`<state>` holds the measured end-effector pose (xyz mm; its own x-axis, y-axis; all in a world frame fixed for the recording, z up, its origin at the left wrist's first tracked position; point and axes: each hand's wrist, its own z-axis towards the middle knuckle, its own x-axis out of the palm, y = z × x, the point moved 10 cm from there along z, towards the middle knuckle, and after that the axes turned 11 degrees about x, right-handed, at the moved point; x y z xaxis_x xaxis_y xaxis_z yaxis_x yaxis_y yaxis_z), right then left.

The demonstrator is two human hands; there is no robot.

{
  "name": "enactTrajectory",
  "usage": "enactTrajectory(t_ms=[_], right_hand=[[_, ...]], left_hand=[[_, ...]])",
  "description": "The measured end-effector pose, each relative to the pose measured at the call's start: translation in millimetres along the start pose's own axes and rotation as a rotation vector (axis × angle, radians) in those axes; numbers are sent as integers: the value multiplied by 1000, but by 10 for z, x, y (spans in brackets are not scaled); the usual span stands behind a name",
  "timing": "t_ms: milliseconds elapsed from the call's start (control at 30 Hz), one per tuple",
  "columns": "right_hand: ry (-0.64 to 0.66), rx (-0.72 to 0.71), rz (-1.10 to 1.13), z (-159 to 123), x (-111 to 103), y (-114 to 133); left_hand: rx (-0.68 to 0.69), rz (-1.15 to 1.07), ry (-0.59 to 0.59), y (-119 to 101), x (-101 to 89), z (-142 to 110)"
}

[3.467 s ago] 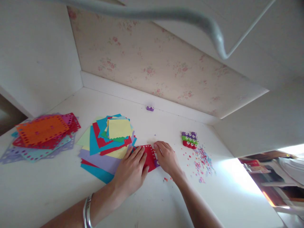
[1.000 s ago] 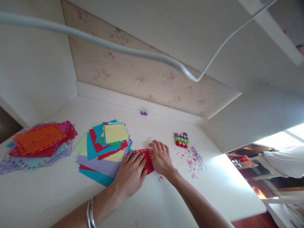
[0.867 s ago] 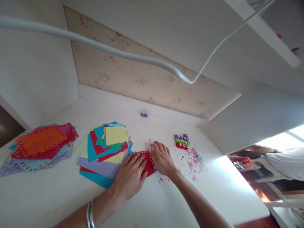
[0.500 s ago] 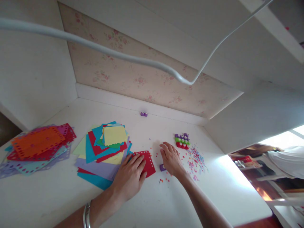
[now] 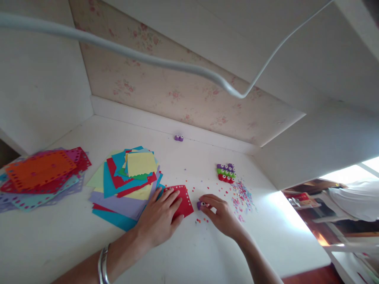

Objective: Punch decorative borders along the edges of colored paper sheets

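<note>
My left hand [image 5: 161, 215] lies flat with fingers stretched out, pressing on a red sheet of paper [image 5: 186, 202]. Small punched holes run along that sheet's top and right edges. My right hand [image 5: 220, 213] grips a small purple craft punch [image 5: 200, 205] between thumb and fingers, just right of the red sheet and apart from it. Left of my left hand lies a pile of coloured papers [image 5: 118, 205], topped by a pale yellow square [image 5: 141, 164].
Sheets with punched borders, orange on top [image 5: 41, 169], lie at far left. A block of purple, green and red punches [image 5: 226, 172] stands at right, beside scattered confetti [image 5: 244, 195]. Two purple punches [image 5: 179, 138] sit near the back wall. A white cable [image 5: 189, 68] crosses overhead.
The purple punch has come off the red sheet's right edge and moved right. My right hand has turned and now pinches it from the side. My left hand stays on the sheet.
</note>
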<state>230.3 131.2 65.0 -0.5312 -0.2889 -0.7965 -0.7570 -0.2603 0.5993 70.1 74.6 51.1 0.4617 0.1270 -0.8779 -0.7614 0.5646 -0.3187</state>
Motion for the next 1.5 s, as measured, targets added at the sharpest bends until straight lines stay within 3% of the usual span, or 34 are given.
enactTrajectory(t_ms=[300,800,1067,1333,1500], right_hand=[[-6,40,187,39,120,-68],[-9,-105,35,-31,170,144],[-21,-46,94,-24,149,59],[-69,57,221,-28,115,-109],[-111,47,238,-69,84,-133]], left_hand=[[31,-14,-2,0,-3,-13],[14,-64,-51,16,-49,13],[11,-101,-51,18,-37,8],[9,-153,-132,44,-93,26],[-9,-172,-139,68,-88,25]])
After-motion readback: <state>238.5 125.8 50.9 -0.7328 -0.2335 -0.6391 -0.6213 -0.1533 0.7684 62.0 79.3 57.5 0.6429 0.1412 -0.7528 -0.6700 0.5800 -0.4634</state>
